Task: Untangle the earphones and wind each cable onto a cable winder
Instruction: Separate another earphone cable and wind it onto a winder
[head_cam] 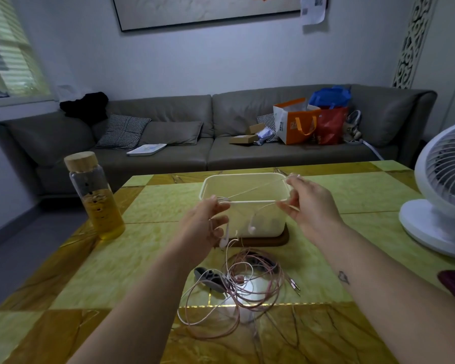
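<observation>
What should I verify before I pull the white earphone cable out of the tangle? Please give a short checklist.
1. Left hand pinches the thin white earphone cable: ok.
2. Right hand pinches the same cable: ok.
3. White earbuds hang free before the cream plastic bin: ok.
4. White cable free of the pink cable tangle on the table: cannot tell.
5. Grey plastic cable winder clear of loops: not ok, cables cross it.

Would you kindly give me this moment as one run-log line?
stage: untangling; left hand: pinches white earphone cable; right hand: pinches same cable, taut; pink cables: tangled on table; grey winder: on table by tangle
</observation>
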A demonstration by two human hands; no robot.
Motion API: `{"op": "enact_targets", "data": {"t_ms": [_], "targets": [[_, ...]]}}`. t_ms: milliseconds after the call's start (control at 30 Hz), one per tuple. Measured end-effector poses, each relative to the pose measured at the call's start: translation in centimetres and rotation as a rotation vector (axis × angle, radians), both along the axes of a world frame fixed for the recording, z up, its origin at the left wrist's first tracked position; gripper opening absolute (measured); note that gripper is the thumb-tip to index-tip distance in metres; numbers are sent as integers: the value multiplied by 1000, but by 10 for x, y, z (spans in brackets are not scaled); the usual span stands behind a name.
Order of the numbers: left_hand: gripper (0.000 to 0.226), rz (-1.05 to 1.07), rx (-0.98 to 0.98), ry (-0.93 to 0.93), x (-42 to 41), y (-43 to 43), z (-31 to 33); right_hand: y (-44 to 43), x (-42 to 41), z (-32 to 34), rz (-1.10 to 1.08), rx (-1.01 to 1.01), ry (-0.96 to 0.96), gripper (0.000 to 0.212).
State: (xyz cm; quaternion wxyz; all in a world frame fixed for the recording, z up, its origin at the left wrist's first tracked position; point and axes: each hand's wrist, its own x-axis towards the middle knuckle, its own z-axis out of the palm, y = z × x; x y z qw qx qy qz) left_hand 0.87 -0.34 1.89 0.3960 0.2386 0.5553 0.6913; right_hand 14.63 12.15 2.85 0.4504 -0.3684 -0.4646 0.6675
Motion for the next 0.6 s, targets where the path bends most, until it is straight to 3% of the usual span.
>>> {"op": "enact_targets", "data": {"t_ms": [67, 133, 300, 500, 600], "targets": [[25, -65, -3, -7, 5, -2, 1, -7, -3, 4, 126, -250, 231, 29], [29, -137, 15, -42, 9, -2, 1, -10, -4, 6, 219, -350, 316, 43], [25, -202, 32, -32, 10, -4, 2, -14, -5, 11, 250, -271, 338, 47], [35, -299, -52, 235, 5, -8, -3, -15, -4, 20, 93, -183, 403, 28], [29, -308, -95, 298, 6, -8, -4, -13, -3, 23, 143, -98, 284, 30]]}}
